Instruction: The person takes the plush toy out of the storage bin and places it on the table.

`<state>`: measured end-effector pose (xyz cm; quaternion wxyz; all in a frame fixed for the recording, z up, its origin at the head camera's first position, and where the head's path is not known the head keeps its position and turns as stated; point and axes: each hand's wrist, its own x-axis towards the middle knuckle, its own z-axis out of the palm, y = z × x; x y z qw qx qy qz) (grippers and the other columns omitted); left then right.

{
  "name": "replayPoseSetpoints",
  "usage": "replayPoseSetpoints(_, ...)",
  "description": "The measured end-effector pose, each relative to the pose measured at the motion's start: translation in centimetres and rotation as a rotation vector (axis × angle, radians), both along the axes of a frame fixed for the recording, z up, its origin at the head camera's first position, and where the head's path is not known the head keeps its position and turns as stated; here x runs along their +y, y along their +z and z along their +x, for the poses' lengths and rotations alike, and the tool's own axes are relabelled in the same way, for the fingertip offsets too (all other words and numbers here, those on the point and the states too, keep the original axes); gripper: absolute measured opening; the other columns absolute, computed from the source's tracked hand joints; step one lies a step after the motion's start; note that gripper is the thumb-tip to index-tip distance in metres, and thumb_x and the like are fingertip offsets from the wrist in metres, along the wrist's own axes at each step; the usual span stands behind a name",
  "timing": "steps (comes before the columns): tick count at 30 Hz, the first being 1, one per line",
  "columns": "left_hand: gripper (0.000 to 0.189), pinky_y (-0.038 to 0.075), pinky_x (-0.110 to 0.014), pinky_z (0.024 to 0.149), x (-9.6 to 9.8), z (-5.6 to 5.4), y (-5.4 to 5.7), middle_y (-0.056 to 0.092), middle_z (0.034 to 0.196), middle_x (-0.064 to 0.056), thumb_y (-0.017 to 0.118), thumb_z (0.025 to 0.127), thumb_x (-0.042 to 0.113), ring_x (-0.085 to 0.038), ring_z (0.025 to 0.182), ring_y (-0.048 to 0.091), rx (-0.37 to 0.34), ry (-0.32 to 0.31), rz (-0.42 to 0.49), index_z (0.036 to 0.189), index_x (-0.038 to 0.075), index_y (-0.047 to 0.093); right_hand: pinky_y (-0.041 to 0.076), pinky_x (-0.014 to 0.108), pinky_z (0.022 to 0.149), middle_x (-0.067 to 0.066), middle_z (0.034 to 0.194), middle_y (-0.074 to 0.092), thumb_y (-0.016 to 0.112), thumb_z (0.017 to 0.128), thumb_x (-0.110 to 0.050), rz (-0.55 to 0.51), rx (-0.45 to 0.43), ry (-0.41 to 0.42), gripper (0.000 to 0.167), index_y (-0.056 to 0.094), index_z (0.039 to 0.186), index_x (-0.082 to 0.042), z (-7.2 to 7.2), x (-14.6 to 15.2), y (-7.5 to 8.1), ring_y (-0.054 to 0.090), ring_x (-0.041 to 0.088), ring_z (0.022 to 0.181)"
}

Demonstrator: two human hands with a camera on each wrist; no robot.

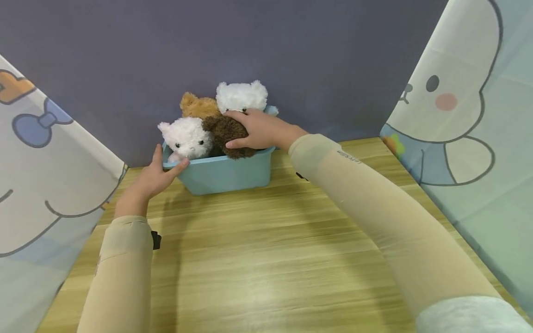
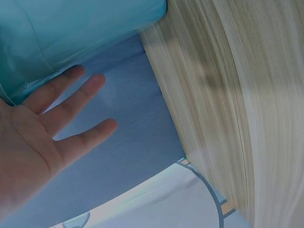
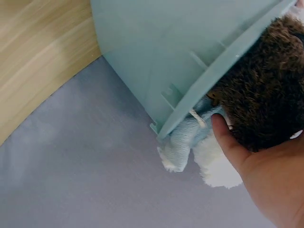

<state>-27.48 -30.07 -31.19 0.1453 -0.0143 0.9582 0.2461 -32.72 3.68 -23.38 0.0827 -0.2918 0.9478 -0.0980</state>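
A light blue plastic bin holds several plush toys. My right hand grips a dark brown plush toy, its thumb low on the toy and fingers across the top. My left hand touches the bin's left front corner, thumb along the rim; in the left wrist view its other fingers extend straight beside the bin's wall. A white plush toy with dark eyes sits at the bin's left. Behind are a tan plush toy and another white plush toy, partly hidden by the right hand.
The bin stands at the back of a wood-grain table, close to a dark grey backdrop. Cartoon-printed panels flank it, left panel and right panel. A light blue sleeve hangs over the bin's rim.
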Motion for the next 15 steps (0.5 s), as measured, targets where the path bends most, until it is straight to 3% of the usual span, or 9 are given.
replayPoseSetpoints(6,0.123,0.024,-0.082,0.118,-0.23,0.10,-0.39,-0.013,0.172,-0.036,0.033,0.091,0.094,-0.069,0.153,0.013,0.000,0.015,0.011,0.154,0.026,-0.047,0.034,0.061,0.128,0.011,0.180,0.019,0.051,0.098,-0.078,-0.043,-0.013,0.002,0.092,0.007,0.171,-0.044,-0.28,-0.20,-0.66,0.025,0.035,0.165)
replayPoseSetpoints(15,0.123,0.023,-0.082,0.119,-0.01,-0.06,-0.38,-0.014,0.173,-0.033,0.035,0.091,0.094,-0.068,0.154,0.011,0.031,0.019,0.024,0.155,0.026,-0.045,0.037,0.058,0.127,0.007,0.179,0.022,0.056,0.099,-0.073,-0.093,-0.002,0.004,0.089,0.015,0.171,-0.040,-0.28,0.09,-0.47,0.029,0.032,0.164)
